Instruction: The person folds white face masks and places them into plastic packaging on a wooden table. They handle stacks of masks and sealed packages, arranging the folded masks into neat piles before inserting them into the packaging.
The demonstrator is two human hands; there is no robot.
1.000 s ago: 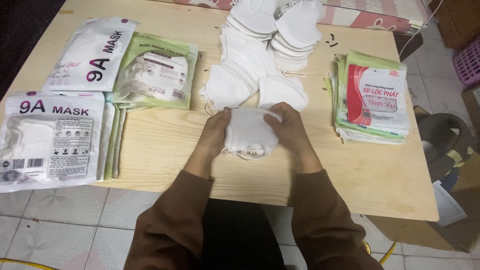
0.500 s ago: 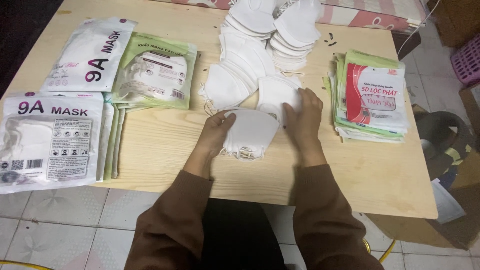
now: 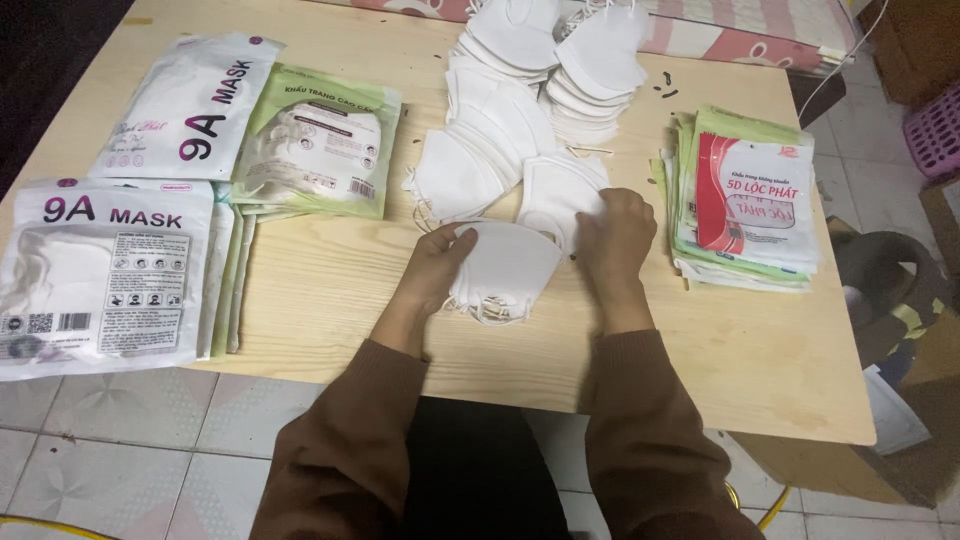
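A small stack of folded white face masks (image 3: pixel 505 268) lies on the wooden table (image 3: pixel 330 300) in front of me. My left hand (image 3: pixel 436 268) holds the stack's left edge with its fingers curled on it. My right hand (image 3: pixel 612 232) rests on another loose white mask (image 3: pixel 553 190) just behind and to the right of the stack, fingers touching it. Behind both hands a long fanned row of white masks (image 3: pixel 480 140) and a taller pile (image 3: pixel 595 70) reach toward the table's far edge.
A stack of flat green, white and red printed pouches (image 3: pixel 745 195) lies at the right. Filled mask packets in white (image 3: pixel 100 270) (image 3: pixel 185 105) and green (image 3: pixel 320 140) sit at the left. A purple basket (image 3: pixel 935 125) and clutter stand on the floor right of the table.
My right hand left the stack of masks and moved up and to the right onto the loose mask behind it. My left hand stayed on the stack's left edge.
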